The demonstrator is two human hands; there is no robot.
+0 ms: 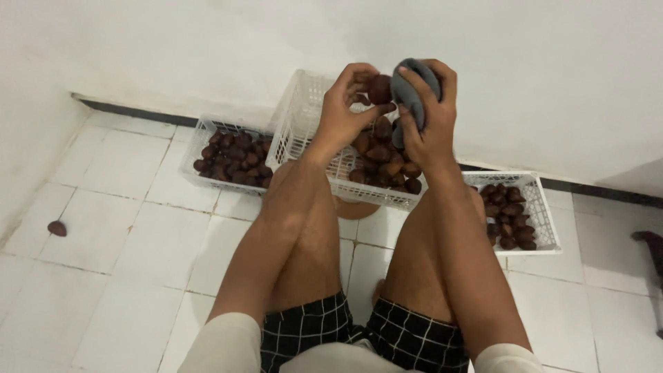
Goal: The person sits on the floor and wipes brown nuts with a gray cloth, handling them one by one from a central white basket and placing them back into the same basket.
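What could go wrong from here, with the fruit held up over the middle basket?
1. The left hand pinches the brown fruit by fingertips only; rubbing with the grey cloth in the right hand might knock it loose.
2. The middle basket sits tilted, so it may slide or spill.

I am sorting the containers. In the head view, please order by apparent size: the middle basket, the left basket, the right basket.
1. Middle basket, largest, though tilted and nearer the camera.
2. and 3. Left basket and right basket look alike; I cannot rank them.
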